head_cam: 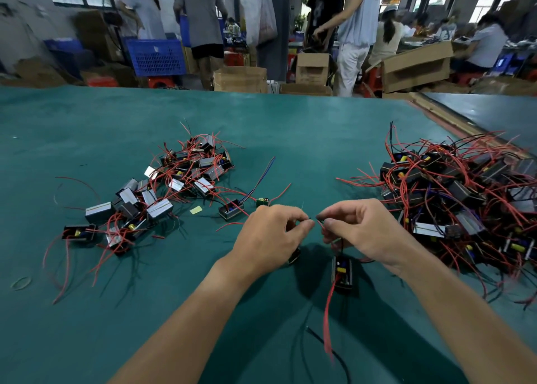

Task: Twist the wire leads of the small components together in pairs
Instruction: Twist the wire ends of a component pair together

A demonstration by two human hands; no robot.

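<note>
Left pile (162, 192) mid-left on the bench (261, 128); left hand (270, 238) and right hand (360, 232) each pinch thin wire leads (319, 224) tip to tip, component (342, 273) below toward the front edge; leads judged limp and light, best gripped near the bare ends; right pile (465, 203) at the right edge.

1. The left hand (270, 232) and right hand (357, 229) meet nearly fingertip to fingertip over the green table (87, 325), each pinching thin wire leads (319, 224) between thumb and forefinger.
2. Just under the right hand is a small black component (342, 273). A dark wire rises from it into that hand, and its red lead (327, 319) trails back toward the person.
3. Out to the left of the left hand lies a loose scatter of components (174, 186) with red wires. A lone component (231, 209) sits just beyond its knuckles.
4. To the right of the right hand is a denser tangled heap (465, 197).
</note>
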